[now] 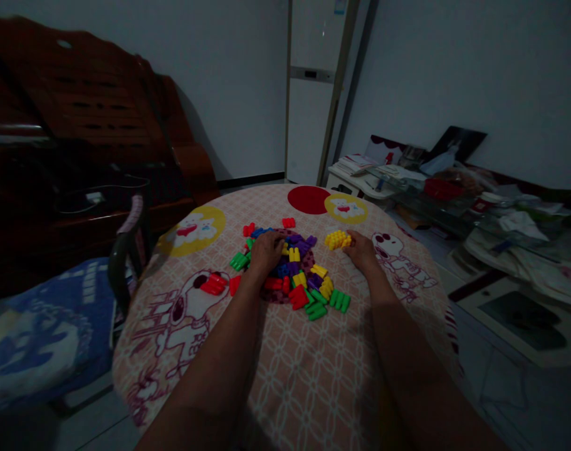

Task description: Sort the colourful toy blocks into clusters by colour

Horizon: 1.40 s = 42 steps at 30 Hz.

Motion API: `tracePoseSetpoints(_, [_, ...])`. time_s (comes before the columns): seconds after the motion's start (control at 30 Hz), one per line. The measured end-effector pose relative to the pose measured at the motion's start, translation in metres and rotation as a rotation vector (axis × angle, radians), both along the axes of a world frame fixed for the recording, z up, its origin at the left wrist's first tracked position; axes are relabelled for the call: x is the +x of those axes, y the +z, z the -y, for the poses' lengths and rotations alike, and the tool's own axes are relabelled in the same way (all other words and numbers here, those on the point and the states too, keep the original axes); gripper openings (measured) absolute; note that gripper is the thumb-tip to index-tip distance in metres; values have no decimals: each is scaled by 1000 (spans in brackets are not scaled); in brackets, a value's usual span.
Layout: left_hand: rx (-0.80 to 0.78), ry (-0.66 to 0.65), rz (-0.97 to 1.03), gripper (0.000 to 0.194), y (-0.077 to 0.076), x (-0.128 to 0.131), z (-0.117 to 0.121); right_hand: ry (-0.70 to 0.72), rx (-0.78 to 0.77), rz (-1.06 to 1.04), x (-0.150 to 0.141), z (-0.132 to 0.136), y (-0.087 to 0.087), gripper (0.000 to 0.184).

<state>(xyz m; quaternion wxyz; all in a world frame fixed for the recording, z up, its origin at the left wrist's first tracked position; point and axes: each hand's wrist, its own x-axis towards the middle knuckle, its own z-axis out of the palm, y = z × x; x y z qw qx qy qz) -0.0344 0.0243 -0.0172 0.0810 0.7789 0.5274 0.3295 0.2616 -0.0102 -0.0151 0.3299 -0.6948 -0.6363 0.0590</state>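
Observation:
A heap of plastic building blocks in red, green, blue, purple and yellow lies on the round table. Over its left part my left hand (266, 252) reaches in with fingers curled together. A small yellow block (285, 250) is right beside those fingertips; what they pinch is partly hidden. To the right of the heap, my right hand (361, 252) grips one end of a cluster of yellow blocks (336, 239). Green blocks (340, 300) and a red block (299, 297) sit at the heap's near side. Red blocks (214, 284) lie apart on the left.
A patterned cloth (308, 376) covers the table. On the left are a chair with a blue cover (54, 332) and a wooden bench (92, 106). A cluttered glass-topped cabinet (421, 200) stands at right, and a tall white appliance (308, 119) stands behind.

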Motion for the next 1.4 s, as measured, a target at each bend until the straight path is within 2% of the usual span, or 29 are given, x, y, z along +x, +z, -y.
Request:
tracePoseSetpoints(0.23, [-37, 8, -23, 30, 4, 1, 3, -10, -30, 49, -1, 1, 2, 60])
tracePoseSetpoints(0.33, [-36, 8, -16, 29, 5, 1, 3, -35, 40, 87, -4, 5, 16, 58])
tracePoseSetpoints(0.4, [-39, 7, -16, 29, 5, 1, 3, -13, 64, 87, -10, 10, 31, 47])
tracePoseSetpoints(0.47, [-40, 5, -15, 29, 5, 1, 4, 99, -25, 65, -18, 18, 49, 30])
tracePoseSetpoints(0.57, [-39, 1, -6, 29, 5, 0, 3, 390, -361, -24, -32, 30, 67, 12])
tracePoseSetpoints(0.63, [-34, -2, -1, 29, 4, -1, 2, 546, -577, -106, -41, 36, 70, 12])
tracePoseSetpoints(0.7, [-23, -9, 1, 29, 3, -1, 1, 625, -708, -154, -48, 38, 67, 15])
tracePoseSetpoints(0.77, [-16, -17, 2, 29, 2, -2, 0, 652, -755, -150, -52, 38, 61, 18])
tracePoseSetpoints(0.9, [-31, -18, 3, 29, 3, -1, 1, 678, -719, -167, -52, 35, 57, 21])
tracePoseSetpoints(1.0, [-42, -22, -2, 29, 5, -1, 2, 639, -667, -353, -41, 35, 59, 19])
tracePoseSetpoints(1.17, [-41, -12, -4, 29, 6, 0, 3, 399, -447, -654, -13, 33, 62, 25])
tracePoseSetpoints(1.27, [-31, -11, -6, 28, 4, 0, 2, 221, -335, -679, -3, 33, 59, 27])
tracePoseSetpoints(1.4, [-10, 4, -9, 28, 1, 0, 1, 89, -385, -649, -5, 31, 47, 18])
